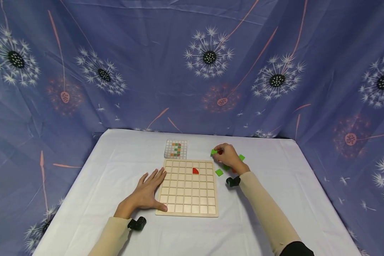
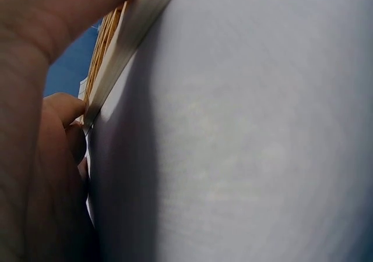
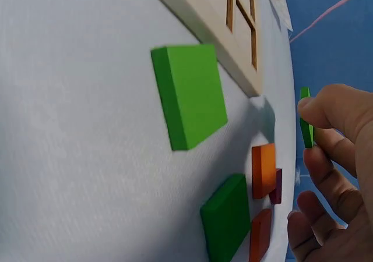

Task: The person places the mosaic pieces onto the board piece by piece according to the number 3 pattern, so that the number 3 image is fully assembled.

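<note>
A wooden grid board [image 1: 185, 214] lies flat on the table, with one red quarter-round tile [image 1: 195, 171] in a cell of its upper part. My left hand [image 1: 147, 192] rests along the board's left edge, fingers spread and thumb at the lower left corner. Beyond the board's upper right corner, my right hand [image 1: 229, 156] pinches a green tile [image 3: 306, 122] between thumb and fingers, raised off the cloth in the right wrist view. Under and around that hand lie loose tiles: a light green one [image 3: 195, 93], a darker green one [image 3: 227, 218] and orange ones [image 3: 265, 172], partly hidden from the head view.
A card with a coloured grid pattern [image 1: 167, 144] lies just behind the board. White cloth [image 1: 83, 202] covers the table. A blue curtain with dandelion print [image 1: 166, 71] hangs around its back and sides. Another green tile [image 1: 241, 157] lies right of the right hand.
</note>
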`<control>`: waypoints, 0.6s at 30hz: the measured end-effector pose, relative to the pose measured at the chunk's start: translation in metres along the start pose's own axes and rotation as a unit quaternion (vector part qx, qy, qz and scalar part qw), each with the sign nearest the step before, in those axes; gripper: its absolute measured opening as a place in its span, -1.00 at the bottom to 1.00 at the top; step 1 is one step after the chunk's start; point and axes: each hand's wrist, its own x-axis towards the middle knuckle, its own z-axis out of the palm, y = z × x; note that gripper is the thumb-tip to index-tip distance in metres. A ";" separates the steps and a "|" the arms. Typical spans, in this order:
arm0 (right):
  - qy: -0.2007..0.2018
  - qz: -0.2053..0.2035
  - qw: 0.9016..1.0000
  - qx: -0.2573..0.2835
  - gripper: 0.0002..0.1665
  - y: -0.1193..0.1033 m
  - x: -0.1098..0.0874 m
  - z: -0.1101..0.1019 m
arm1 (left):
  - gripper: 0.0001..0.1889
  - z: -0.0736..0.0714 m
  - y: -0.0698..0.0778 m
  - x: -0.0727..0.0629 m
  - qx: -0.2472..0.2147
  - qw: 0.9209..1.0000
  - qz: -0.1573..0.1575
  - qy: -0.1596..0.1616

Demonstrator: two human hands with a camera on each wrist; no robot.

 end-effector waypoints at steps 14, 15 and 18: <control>-0.003 -0.035 0.999 0.012 -0.66 -0.025 -0.013 0.007 | 0.52 0.000 0.000 0.000 -0.001 1.000 -0.002 0.004; -0.005 -0.038 0.999 0.015 -0.67 -0.026 -0.013 0.008 | 0.52 0.000 0.000 0.000 -0.001 1.000 -0.002 0.004; -0.012 -0.045 0.999 0.013 -0.67 -0.029 -0.015 0.012 | 0.52 0.001 0.000 0.000 -0.003 1.000 -0.001 0.005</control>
